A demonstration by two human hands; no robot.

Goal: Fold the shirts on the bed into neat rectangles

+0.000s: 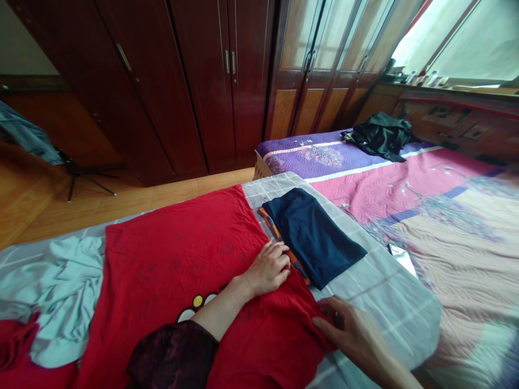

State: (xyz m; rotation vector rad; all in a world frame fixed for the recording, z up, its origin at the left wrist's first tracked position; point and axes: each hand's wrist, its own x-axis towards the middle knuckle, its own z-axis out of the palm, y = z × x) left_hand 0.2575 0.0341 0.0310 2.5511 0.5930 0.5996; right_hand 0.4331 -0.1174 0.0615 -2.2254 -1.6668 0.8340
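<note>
A red T-shirt [178, 237] with a yellow, white and black print lies spread over the grey checked cloth. My left hand [270, 268] rests on its right part with curled fingers closed on the fabric. Lower right, my right hand [344, 327] pinches the shirt's edge between thumb and fingers, and the fabric is creased between both hands. Just beyond my left hand lies a folded dark navy garment [314, 235] with an orange patterned strip [279, 235] along its left side. My left forearm and dark sleeve cover part of the print.
A crumpled pale blue-grey garment [73, 292] lies at the left, beside more red cloth [16, 346]. A phone [403, 259] lies past the grey checked cloth [389, 292]. Black clothing [381, 135] sits on the quilted bed [365, 189]. Wardrobes [194, 81] line the back; a tripod [81, 173] stands left.
</note>
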